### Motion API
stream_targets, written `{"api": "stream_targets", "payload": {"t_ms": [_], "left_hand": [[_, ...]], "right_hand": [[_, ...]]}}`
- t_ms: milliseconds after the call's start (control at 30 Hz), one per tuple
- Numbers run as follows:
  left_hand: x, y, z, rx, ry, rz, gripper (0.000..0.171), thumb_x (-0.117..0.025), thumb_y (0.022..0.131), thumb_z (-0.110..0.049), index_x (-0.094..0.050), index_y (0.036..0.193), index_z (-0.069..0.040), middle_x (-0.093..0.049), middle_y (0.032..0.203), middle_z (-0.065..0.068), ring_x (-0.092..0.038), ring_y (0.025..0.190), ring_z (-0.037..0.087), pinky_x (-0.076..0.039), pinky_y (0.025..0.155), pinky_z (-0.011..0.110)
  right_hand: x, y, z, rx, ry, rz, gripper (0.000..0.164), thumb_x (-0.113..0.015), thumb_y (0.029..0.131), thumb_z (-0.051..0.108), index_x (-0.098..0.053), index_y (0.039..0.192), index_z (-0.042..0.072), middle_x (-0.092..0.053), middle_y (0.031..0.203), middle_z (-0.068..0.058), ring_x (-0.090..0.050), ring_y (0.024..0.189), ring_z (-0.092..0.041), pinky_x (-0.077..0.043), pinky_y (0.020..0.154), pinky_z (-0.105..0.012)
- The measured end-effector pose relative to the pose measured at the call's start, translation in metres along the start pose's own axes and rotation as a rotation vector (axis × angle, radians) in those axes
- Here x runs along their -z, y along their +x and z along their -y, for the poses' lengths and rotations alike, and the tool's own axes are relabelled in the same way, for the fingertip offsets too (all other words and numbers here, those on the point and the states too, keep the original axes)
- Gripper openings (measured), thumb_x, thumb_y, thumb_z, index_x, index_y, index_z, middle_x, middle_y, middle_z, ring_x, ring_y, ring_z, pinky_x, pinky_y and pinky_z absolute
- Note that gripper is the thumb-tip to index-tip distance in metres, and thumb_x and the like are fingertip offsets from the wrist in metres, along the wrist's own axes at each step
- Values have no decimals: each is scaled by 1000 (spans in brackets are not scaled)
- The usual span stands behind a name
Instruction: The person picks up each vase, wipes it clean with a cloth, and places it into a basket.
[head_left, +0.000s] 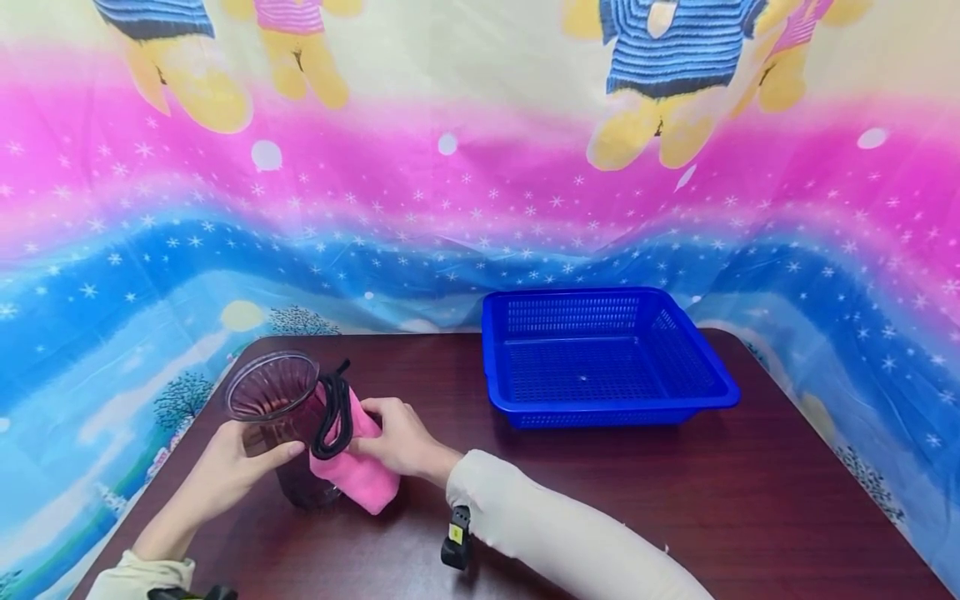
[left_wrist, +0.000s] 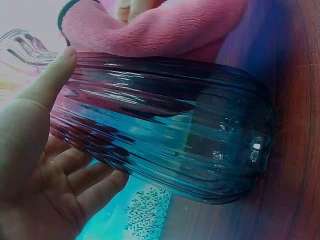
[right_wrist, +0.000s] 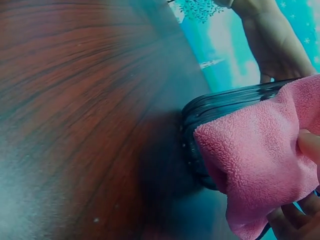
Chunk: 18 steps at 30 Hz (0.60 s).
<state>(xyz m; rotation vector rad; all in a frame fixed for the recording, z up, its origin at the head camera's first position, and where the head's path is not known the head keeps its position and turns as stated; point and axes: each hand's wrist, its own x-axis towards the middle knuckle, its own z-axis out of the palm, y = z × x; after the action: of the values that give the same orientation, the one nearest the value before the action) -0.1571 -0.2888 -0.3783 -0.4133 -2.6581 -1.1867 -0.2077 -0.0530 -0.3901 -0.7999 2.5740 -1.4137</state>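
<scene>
A tall ribbed glass vase with a flared rim stands at the left of the table, tinted purple and blue in the left wrist view. My left hand grips it below the rim, thumb on the near side and fingers around the far side. My right hand holds a folded pink cloth with black edging against the vase's right side. In the right wrist view the fluffy cloth covers part of the vase. Whether the vase's base touches the table, I cannot tell.
A blue plastic basket with perforated walls sits at the back right of the dark wooden table. Behind the table hangs a patterned curtain. A black strap device hangs at my right wrist.
</scene>
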Motion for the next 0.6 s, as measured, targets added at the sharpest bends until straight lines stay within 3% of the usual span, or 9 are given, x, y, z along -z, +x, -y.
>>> {"api": "stream_targets", "payload": {"t_ms": [600], "left_hand": [[1,0,-2,5,13,-7,40,-73,86,-17,-59,122,-7,-64,101,-26,-62,93,-11,-52,77,10]], "right_hand": [[-9,-6,-19,-18,-18,18,35,-78,77,21,-69,110,16,-71,94,8,-55,82,2,-46,73,-11]]}}
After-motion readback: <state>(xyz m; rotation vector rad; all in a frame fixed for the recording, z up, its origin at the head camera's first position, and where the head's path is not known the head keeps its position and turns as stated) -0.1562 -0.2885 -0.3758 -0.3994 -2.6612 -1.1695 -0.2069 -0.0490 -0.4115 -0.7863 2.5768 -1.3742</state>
